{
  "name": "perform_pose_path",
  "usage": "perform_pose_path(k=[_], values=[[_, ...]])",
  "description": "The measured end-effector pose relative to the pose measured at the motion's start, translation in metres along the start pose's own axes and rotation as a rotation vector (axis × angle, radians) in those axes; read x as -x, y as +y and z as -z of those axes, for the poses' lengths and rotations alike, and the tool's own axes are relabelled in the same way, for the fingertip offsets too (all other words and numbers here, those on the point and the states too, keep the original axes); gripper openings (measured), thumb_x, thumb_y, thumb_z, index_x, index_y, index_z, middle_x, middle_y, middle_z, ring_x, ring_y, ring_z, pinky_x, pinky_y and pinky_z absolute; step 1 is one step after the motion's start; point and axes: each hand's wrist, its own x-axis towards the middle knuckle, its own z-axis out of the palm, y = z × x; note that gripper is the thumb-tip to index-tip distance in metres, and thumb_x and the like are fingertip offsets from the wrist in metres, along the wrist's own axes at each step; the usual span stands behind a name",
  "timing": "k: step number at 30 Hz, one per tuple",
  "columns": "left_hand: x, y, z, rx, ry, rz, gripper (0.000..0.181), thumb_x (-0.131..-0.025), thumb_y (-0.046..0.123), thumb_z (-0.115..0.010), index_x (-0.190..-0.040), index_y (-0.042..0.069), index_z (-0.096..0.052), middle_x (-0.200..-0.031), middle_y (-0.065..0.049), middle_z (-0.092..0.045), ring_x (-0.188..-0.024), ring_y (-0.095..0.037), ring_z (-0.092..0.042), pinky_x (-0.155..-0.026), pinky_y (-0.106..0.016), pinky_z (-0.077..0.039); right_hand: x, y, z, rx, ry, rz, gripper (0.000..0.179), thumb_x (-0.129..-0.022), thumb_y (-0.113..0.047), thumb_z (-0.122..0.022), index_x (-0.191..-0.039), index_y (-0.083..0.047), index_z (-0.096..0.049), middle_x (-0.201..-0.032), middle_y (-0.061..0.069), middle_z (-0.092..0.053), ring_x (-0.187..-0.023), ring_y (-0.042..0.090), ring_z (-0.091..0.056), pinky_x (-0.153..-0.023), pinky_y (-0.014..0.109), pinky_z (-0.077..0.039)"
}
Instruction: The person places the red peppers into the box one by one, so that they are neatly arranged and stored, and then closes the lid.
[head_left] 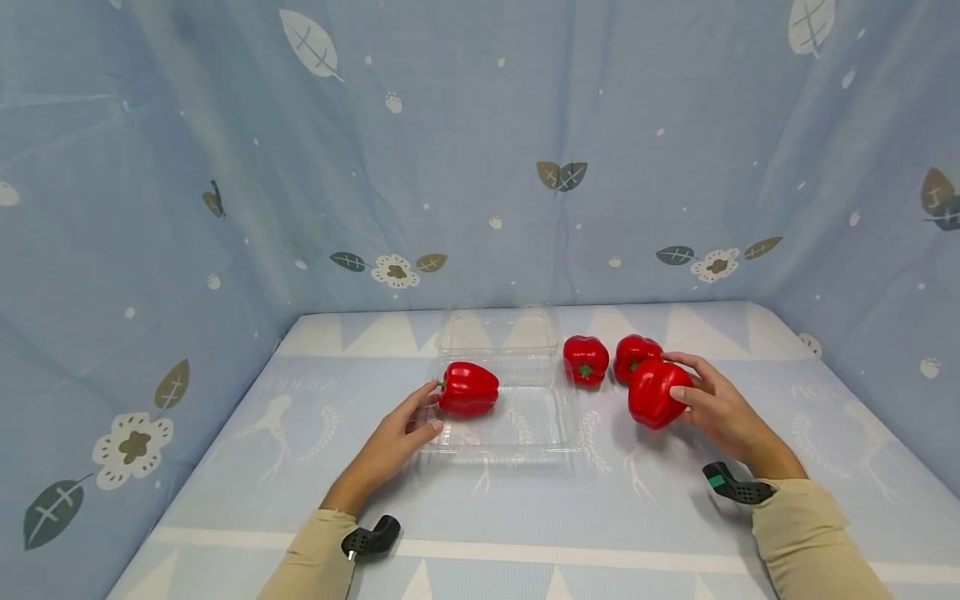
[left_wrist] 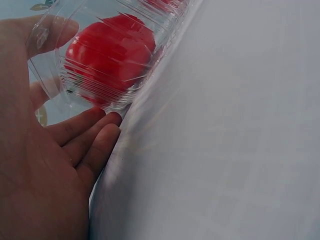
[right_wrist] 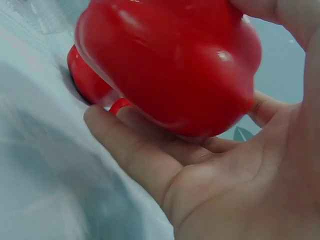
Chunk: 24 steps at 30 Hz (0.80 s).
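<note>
On the table lies a clear plastic clamshell box (head_left: 536, 421), its lid (head_left: 498, 329) folded back behind it. A red bell pepper (head_left: 468, 390) rests on its side in the box's left part, stem to the left. My left hand (head_left: 397, 442) holds the box's left edge, thumb and fingers around the clear wall (left_wrist: 55, 75). In my right hand (head_left: 723, 417) a second red bell pepper (head_left: 654, 396) is gripped between thumb and fingers, right of the box. The right wrist view shows this pepper (right_wrist: 175, 65) close up over the palm.
Two more red bell peppers stand behind the held one: one (head_left: 586, 361) beside the box's right rim, the other (head_left: 636, 354) partly hidden by the held pepper. A patterned blue cloth covers the table (head_left: 480, 521); blue curtains (head_left: 480, 167) hang behind and at both sides.
</note>
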Motion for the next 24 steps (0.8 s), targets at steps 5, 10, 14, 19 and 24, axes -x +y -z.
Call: perform_pose_path(k=[5, 10, 14, 19, 24], values=[[-0.0011, -0.0002, -0.0008, -0.002, 0.0, 0.008, 0.065, -0.098, 0.027, -0.065, -0.156, 0.028, -0.037, -0.147, -0.008, -0.051, -0.134, -0.028, -0.048, -0.111, -0.05, -0.038, -0.0011, -0.0006, -0.0013, -0.039, 0.012, 0.007, 0.06, -0.1, -0.008, -0.054, -0.154, -0.017, -0.03, -0.14, 0.001, -0.04, -0.122, 0.017, -0.047, -0.085, 0.039, -0.058], [-0.0012, -0.0037, -0.0005, 0.0, 0.001, -0.017, 0.065, -0.098, 0.026, -0.065, -0.156, 0.024, -0.036, -0.147, -0.012, -0.051, -0.134, -0.031, -0.049, -0.111, -0.052, -0.038, -0.0032, 0.0, -0.0017, -0.027, 0.005, 0.003, 0.065, -0.1, -0.009, -0.055, -0.157, -0.017, -0.026, -0.144, 0.002, -0.037, -0.125, 0.019, -0.044, -0.086, 0.04, -0.058], [-0.0001, -0.0045, -0.0008, -0.001, 0.006, -0.03, 0.065, -0.098, 0.026, -0.065, -0.157, 0.022, -0.036, -0.147, -0.013, -0.051, -0.134, -0.033, -0.048, -0.111, -0.054, -0.038, -0.0037, 0.0, -0.0047, -0.005, 0.012, -0.008, 0.066, -0.099, -0.011, -0.056, -0.158, -0.017, -0.025, -0.144, 0.003, -0.036, -0.125, 0.02, -0.043, -0.087, 0.039, -0.058], [0.0006, -0.0033, -0.0015, -0.007, -0.001, -0.014, 0.066, -0.098, 0.028, -0.064, -0.157, 0.024, -0.035, -0.148, -0.011, -0.05, -0.136, -0.031, -0.047, -0.111, -0.053, -0.038, -0.0022, -0.0003, -0.0085, -0.021, 0.027, -0.03, 0.06, -0.1, -0.014, -0.055, -0.153, -0.01, -0.027, -0.14, 0.003, -0.039, -0.122, 0.019, -0.046, -0.088, 0.036, -0.057], [-0.0008, -0.0021, -0.0017, -0.005, 0.004, -0.028, 0.065, -0.099, 0.027, -0.064, -0.157, 0.021, -0.035, -0.147, -0.012, -0.051, -0.135, -0.033, -0.048, -0.111, -0.053, -0.037, -0.0012, -0.0018, -0.0097, -0.02, 0.039, -0.029, 0.052, -0.101, -0.015, -0.056, -0.148, -0.009, -0.033, -0.137, 0.003, -0.043, -0.121, 0.018, -0.048, -0.09, 0.032, -0.056]])
